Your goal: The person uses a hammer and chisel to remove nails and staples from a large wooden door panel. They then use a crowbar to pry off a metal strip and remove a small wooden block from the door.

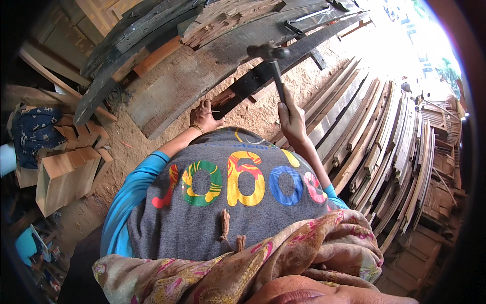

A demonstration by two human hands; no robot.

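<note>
- The big grey plank (202, 76) lies across the far middle, on a sandy floor (283, 86); a dark thin board (263, 71) lies on it, running up to the far right; the work happens near the low end of that board
- A large stack of long planks (369, 142) fills the right side; pale wood boxes (66, 172) sit at the left, well apart from the work
- The right hand (291, 119) is closed tight around the handle of a hammer (271, 55); the hammer head is raised high, far above the board
- The left hand (203, 115) is pinched nearly shut on a small nail (216, 111), held just by the near edge of the grey plank; whether the nail tip touches the wood is too small to tell
- To do this well, I think the nail should stand straight; the first hits should be soft; the fingers should let go once the nail stands alone; the hammer should fall flat on the nail head
</note>
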